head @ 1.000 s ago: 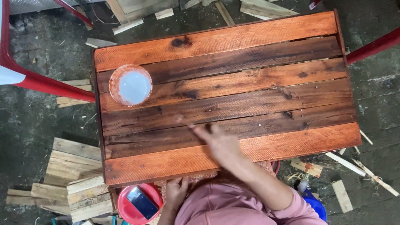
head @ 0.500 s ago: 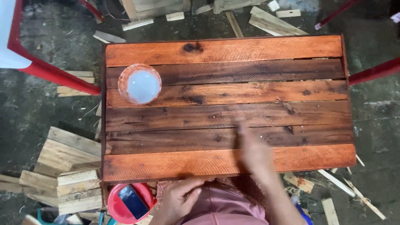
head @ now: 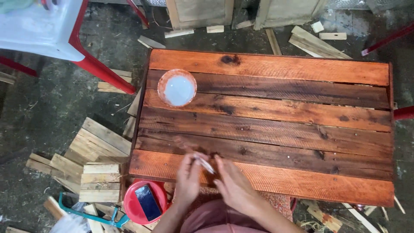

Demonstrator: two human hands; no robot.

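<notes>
Brush [head: 202, 162] pinched between both hands over the near edge of the stained slat tabletop [head: 276, 129].

Left to right: red bowl [head: 133, 207] with a phone [head: 147, 202] on the floor, left hand [head: 188, 179] and right hand [head: 233, 183] with fingertips closed on the thin, blurry brush; cup of pale liquid [head: 177, 88] sits back-left on the boards.

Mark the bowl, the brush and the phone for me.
bowl [head: 177, 88], head view, on its pale liquid.
brush [head: 203, 163], head view, on the handle between both hands.
phone [head: 148, 202], head view, on its dark screen.
</notes>
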